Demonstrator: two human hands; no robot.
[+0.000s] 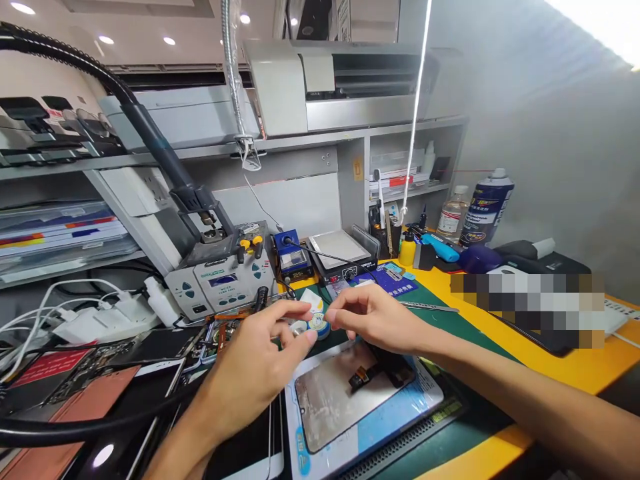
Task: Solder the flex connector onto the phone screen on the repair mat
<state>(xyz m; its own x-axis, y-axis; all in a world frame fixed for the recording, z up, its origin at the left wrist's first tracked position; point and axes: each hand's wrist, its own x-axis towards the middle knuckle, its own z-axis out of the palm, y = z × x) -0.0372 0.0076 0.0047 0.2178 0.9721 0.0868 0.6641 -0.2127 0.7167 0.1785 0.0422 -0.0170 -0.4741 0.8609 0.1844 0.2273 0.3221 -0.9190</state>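
Observation:
My left hand point(270, 353) is raised over the bench with thumb and index finger curved toward each other; anything between the fingertips is too small to tell. Close to its right is my right hand point(373, 317), fingers pinched together, their tips partly hidden. Just behind and between the fingertips sits a small round blue-rimmed tin point(318, 325). Below both hands, a phone screen panel point(333, 403) lies silver back up, with a dark flex cable point(361, 378) on it. Under the panel is a white and blue box point(370, 437).
A grey rework station point(225, 283) stands behind my left hand, beside a blue soldering station point(291, 257). Tweezers point(430, 307) lie on the green mat point(480, 333). Phones and a black hose point(100, 427) fill the left. A spray can point(487, 207) and bottle point(453, 213) stand back right.

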